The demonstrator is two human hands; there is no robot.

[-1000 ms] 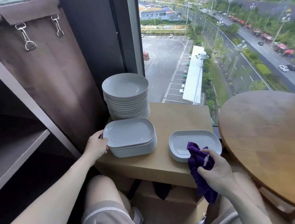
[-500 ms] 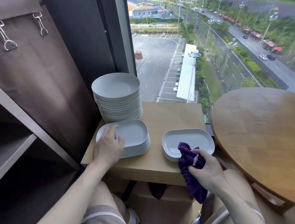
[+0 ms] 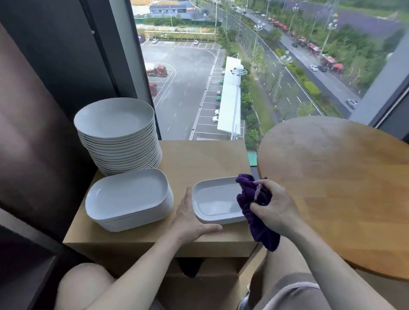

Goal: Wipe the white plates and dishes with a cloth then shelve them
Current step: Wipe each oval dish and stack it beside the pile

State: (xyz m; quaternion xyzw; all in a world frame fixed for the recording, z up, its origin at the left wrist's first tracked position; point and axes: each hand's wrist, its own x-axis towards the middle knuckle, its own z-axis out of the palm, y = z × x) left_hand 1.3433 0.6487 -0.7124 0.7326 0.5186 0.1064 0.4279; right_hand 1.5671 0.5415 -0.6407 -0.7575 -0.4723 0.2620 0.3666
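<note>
We are steadying the rectangular white dish (image 3: 214,201) with our spread left hand (image 3: 191,219), our right hand (image 3: 273,208) gripping the bunched purple cloth (image 3: 248,196) to wipe it.

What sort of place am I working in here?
Likely a restaurant or café corner on a high floor: a tall stack of round white plates and a stack of rectangular dishes sit on a wooden stand beside a round wooden table, and the window looks down on a car park.
</note>
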